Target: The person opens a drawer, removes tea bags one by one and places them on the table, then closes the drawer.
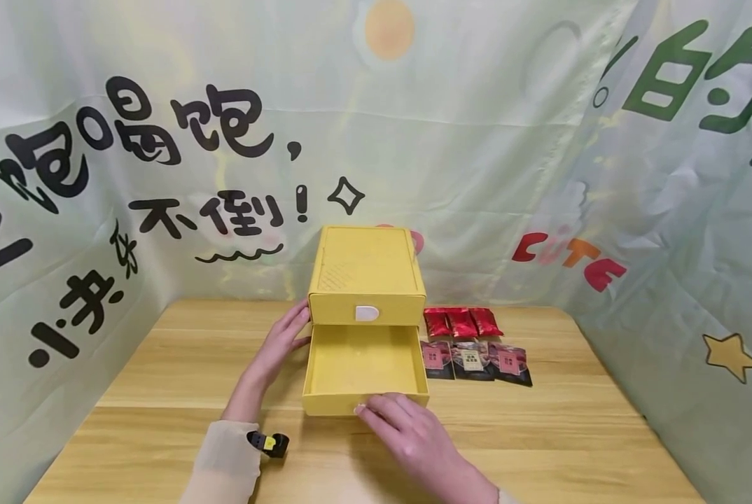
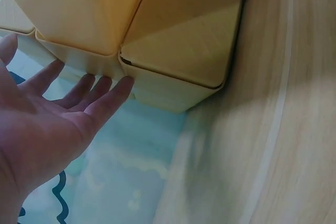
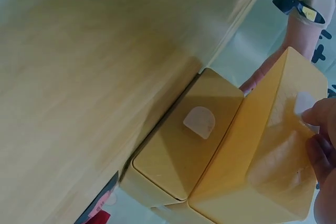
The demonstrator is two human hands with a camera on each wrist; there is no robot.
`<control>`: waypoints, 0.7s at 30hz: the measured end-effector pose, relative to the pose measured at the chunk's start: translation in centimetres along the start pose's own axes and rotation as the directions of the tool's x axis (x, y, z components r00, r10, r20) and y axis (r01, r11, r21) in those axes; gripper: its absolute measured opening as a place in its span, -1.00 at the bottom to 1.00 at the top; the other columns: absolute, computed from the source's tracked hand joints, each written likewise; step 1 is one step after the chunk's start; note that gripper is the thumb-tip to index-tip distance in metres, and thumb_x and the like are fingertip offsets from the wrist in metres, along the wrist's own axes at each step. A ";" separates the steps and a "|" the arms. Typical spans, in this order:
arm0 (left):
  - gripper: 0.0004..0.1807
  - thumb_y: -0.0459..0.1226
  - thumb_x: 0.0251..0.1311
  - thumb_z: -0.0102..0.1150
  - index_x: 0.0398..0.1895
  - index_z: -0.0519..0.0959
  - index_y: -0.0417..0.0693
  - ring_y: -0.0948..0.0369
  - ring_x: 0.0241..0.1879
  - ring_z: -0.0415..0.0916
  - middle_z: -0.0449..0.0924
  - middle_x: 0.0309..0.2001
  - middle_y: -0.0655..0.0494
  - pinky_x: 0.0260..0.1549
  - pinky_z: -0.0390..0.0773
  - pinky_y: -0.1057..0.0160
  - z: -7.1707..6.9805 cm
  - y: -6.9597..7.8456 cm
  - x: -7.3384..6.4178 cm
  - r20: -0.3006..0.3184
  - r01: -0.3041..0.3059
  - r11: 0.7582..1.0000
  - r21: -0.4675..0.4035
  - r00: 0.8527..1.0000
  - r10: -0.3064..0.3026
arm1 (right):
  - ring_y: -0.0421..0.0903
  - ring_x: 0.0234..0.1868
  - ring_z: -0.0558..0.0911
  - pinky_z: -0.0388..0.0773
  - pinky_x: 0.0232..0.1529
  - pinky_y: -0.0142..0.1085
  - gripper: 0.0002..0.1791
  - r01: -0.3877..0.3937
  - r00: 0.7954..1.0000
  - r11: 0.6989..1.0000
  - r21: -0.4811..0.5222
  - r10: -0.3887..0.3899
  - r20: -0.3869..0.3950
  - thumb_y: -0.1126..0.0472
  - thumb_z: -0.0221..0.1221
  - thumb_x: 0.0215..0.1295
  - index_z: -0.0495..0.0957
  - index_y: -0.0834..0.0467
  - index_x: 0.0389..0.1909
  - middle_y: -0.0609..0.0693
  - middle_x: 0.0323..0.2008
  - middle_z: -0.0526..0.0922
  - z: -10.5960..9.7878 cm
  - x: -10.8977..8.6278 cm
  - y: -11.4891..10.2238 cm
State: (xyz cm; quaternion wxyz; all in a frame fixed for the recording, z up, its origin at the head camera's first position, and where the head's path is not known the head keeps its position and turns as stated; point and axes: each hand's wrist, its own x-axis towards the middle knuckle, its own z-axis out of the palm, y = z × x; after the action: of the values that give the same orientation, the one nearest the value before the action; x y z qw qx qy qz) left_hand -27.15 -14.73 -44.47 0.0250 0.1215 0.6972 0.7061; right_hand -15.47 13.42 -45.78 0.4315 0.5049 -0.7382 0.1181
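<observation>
A yellow drawer box [image 1: 370, 260] stands near the back of the table. Its middle drawer [image 1: 363, 360] is pulled out toward the front, with nothing inside. My right hand [image 1: 416, 437] is at the drawer's front; in the right wrist view its thumb and fingers pinch the pale pull tab [image 3: 304, 106]. My left hand [image 2: 58, 116] has its fingers extended, fingertips against the box's side. Above the pulled drawer, the top drawer with its white tab [image 1: 366, 313] is closed. The bottom drawer [image 3: 176, 153], also with a pale tab, is closed too.
Three red shiny packets [image 1: 461, 322] lie right of the box. In front of them are three dark flat packets [image 1: 474, 361] with pink or cream labels. Printed cloth [image 1: 477, 175] hangs behind and beside the wooden table [image 1: 559, 434].
</observation>
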 end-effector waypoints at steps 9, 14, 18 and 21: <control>-0.32 -0.05 0.67 -0.17 0.65 0.07 -0.23 -0.11 0.57 0.06 0.06 0.62 -0.20 0.38 0.39 -0.26 -0.2 -0.2 -0.2 -0.004 0.001 1.000 0.000 1.000 -0.001 | -0.08 -0.08 0.68 0.70 -0.02 -0.37 -0.68 -0.104 0.995 0.994 0.040 0.104 0.001 0.35 0.03 0.46 0.73 0.20 0.03 0.05 -0.04 0.70 1.1 0.7 1.0; -0.34 -0.06 0.66 -0.15 0.64 0.09 -0.22 -0.11 0.57 0.07 0.08 0.62 -0.18 0.38 0.39 -0.25 -0.2 -0.3 -0.2 -0.004 -0.007 1.000 0.001 1.000 0.007 | -0.07 -0.09 0.68 0.72 -0.10 -0.39 -0.67 -0.136 0.991 0.990 0.042 0.136 0.003 0.39 0.14 0.30 0.74 0.18 0.01 0.04 -0.04 0.69 1.6 1.0 1.7; -0.34 -0.07 0.66 -0.13 0.64 0.10 -0.20 -0.10 0.57 0.06 0.07 0.62 -0.15 0.39 0.37 -0.27 -0.1 -0.3 0.0 0.003 -0.014 1.000 -0.018 1.000 0.014 | -0.05 -0.08 0.67 0.72 -0.09 -0.36 -0.67 -0.173 0.985 0.984 0.038 0.172 0.006 0.41 0.20 0.24 0.74 0.17 0.00 0.05 -0.04 0.69 2.0 1.2 2.3; -0.35 -0.09 0.66 -0.13 0.64 0.10 -0.21 -0.11 0.57 0.06 0.07 0.62 -0.17 0.39 0.37 -0.28 -0.1 -0.3 -0.1 0.006 -0.010 1.000 -0.020 1.000 0.010 | -0.04 -0.09 0.67 0.71 -0.06 -0.35 -0.69 -0.192 0.981 0.980 0.043 0.192 0.010 0.40 0.23 0.24 0.75 0.18 -0.02 0.05 -0.05 0.69 2.2 1.2 2.6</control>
State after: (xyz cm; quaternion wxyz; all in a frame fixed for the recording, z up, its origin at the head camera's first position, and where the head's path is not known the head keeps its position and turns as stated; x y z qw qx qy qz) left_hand -27.15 -14.85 -44.73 0.0248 0.1268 0.6895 0.7126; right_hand -18.98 12.46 -45.52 0.4050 0.4408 -0.7819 0.1739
